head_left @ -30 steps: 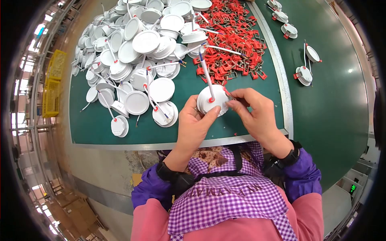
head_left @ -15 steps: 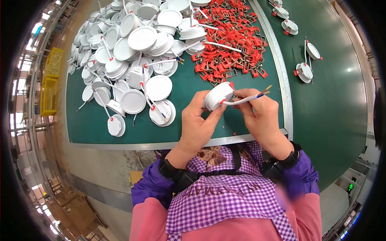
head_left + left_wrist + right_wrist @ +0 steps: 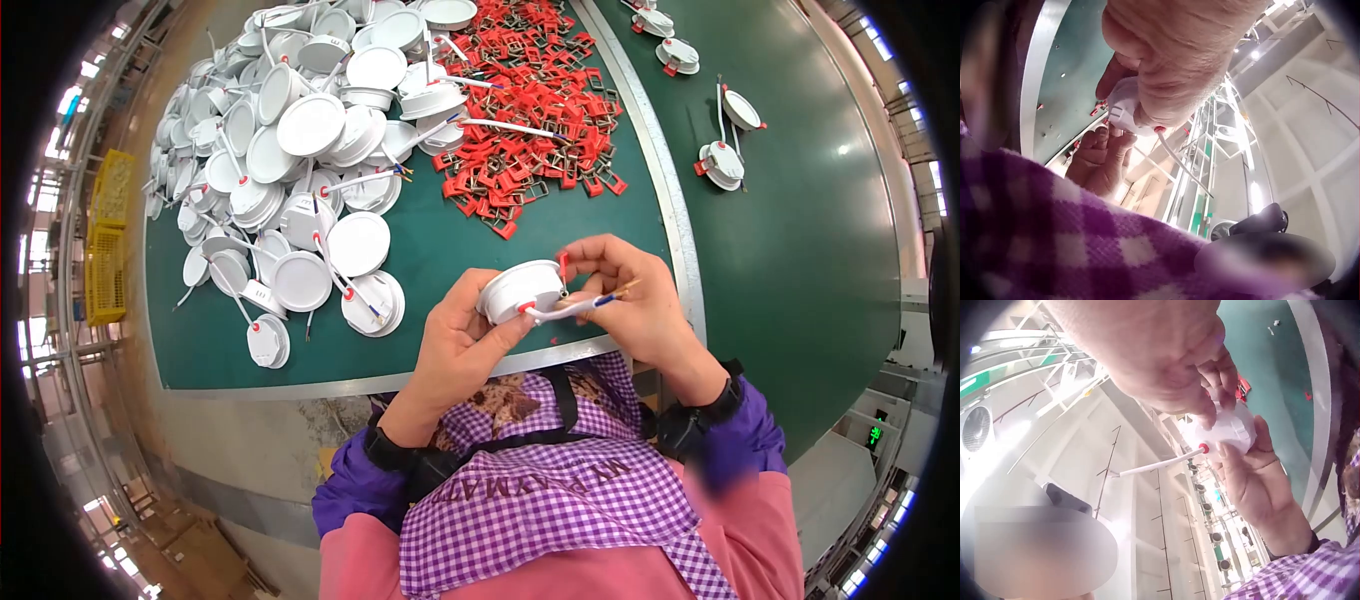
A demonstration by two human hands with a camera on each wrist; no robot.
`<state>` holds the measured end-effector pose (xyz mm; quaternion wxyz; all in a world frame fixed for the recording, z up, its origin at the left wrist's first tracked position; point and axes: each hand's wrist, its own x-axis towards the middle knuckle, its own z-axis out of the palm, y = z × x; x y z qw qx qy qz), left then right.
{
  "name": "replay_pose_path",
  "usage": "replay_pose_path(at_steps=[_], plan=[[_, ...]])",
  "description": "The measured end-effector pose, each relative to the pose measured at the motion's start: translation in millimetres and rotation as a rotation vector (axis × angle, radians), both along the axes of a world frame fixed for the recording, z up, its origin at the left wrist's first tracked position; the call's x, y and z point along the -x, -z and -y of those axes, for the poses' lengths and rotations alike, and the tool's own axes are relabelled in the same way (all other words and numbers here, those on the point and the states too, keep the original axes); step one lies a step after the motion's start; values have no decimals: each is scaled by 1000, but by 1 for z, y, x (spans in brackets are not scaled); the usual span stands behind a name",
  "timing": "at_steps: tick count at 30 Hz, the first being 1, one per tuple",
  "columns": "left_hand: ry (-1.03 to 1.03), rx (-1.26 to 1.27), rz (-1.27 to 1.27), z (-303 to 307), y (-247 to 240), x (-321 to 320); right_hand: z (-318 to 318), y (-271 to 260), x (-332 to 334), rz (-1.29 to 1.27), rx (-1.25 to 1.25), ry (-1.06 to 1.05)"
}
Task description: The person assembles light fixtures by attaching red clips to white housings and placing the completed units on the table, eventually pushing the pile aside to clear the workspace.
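Observation:
The left hand grips a round white lamp between thumb and fingers, tilted above the table near its front edge. A white cable with bare coloured ends leaves the lamp by a red grommet and points right. At the lamp's right side the right hand pinches a red clip with a metal part against the rim. In the left wrist view the lamp is between both hands. The right wrist view shows the left hand under the lamp; the clip there is mostly hidden by fingers.
A large heap of white lamps covers the table's left part, with a pile of red clips beside it. Past a metal edge strip, several lamps lie on the green surface at the right. Yellow crates stand far left.
The lamp has tilted from facing up to standing more on its side, its cable swinging from upward to rightward. Both hands now appear slightly lower and further left; the right hand's fingers have shifted on the clip.

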<state>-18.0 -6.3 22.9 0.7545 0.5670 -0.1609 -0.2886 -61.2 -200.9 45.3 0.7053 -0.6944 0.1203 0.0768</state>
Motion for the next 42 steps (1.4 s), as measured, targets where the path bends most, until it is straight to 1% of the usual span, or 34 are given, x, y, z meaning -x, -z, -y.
replay_pose_path(at_steps=[4, 6, 7, 9, 10, 12, 14, 16, 17, 18, 19, 20, 22, 23, 24, 25, 27, 28, 29, 30, 31, 32, 34, 36, 37, 39, 40, 42], plan=[[33, -7, -14, 4, 1, -1, 3, 0, 3, -42, 73, 9], [28, -46, -22, 7, 6, 0, 6, 11, 3, -67, -14, -10], [27, -42, -20, 8, 7, 0, 14, 12, 1, -66, -10, -10], [13, -65, -26, 10, 8, -1, 36, 14, -9, -11, 139, -220], [12, -63, -25, 10, 7, -3, 40, 14, -14, -16, 281, -115], [-104, -90, -13, 8, 3, -9, 53, 17, -29, 87, 699, 29], [-123, -83, -23, 4, 3, -12, 65, 30, -42, 270, 921, 77], [-125, -75, -42, 1, 3, -13, 68, 30, -51, 235, 943, 58], [-125, -77, -38, 0, 1, -12, 70, 33, -53, 241, 1030, 4], [-131, -44, -120, 0, 0, -11, 71, 35, -54, 244, 1116, -53], [-138, -10, -204, -1, 0, -11, 70, 34, -54, 246, 1115, -54], [-141, -10, -206, -2, 1, -11, 70, 31, -52, 223, 1136, -94], [-128, 341, -544, -5, 6, -13, 68, 25, -47, 196, 1159, -140], [-129, 344, -547, -5, 5, -13, 67, 22, -43, 200, 1104, -150], [-99, 429, -679, -3, 4, -13, 67, 20, -40, 204, 1049, -158], [-67, 513, -813, -2, 3, -12, 66, 20, -40, 200, 1050, -158], [-57, 486, -842, 2, 4, -12, 62, 19, -39, 130, 1086, -159], [-54, 461, -866, 4, 4, -12, 61, 19, -39, 127, 1087, -156], [-55, 460, -866, 5, 4, -12, 58, 21, -39, 141, 1148, -158], [-24, 382, -761, 6, 4, -11, 56, 23, -39, 156, 1209, -163], [5, 304, -658, 5, 3, -10, 54, 22, -39, 159, 1206, -169], [1, 306, -658, 5, 3, -10, 54, 20, -38, 142, 1200, -187], [13, 193, -577, 5, 3, -10, 58, 18, -37, 127, 1197, -209], [-4, 177, -593, 4, 4, -9, 64, 18, -34, 230, 1160, -283], [-19, 160, -609, 4, 4, -9, 65, 18, -33, 229, 1160, -282], [-22, 151, -609, 4, 5, -9, 66, 19, -29, 268, 1253, -376], [-27, 142, -608, 4, 5, -8, 64, 19, -28, 267, 1254, -374], [-38, 125, -580, 7, 4, -8, 57, 20, -27, 323, 1430, -395]])
